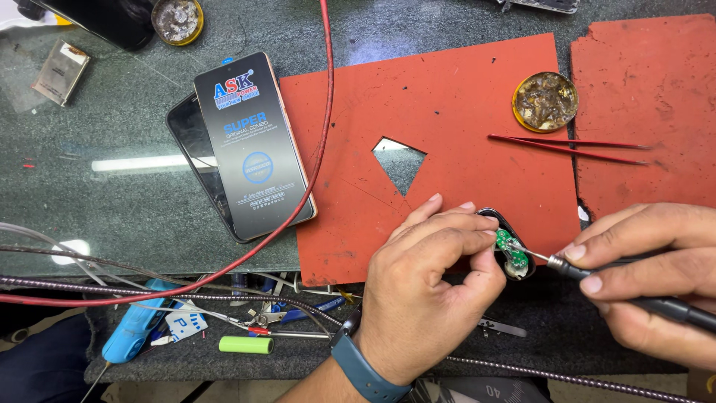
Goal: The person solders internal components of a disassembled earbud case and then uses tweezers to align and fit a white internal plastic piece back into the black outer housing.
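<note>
Left hand (pixel 425 291) pinches small black casing (pixel 514 242) holding green board (pixel 510 248), lower centre-right of frame. Right hand (pixel 656 276) grips screwdriver (pixel 597 280), tip touching board.

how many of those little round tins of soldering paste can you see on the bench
2. One round tin sits at the top edge, left of the red cable. The other round tin rests on the red mat's top right corner, above the red tweezers. More may lie outside the view.

Repair workshop: tweezers (pixel 570 145), flux tin (pixel 545 101)
</note>
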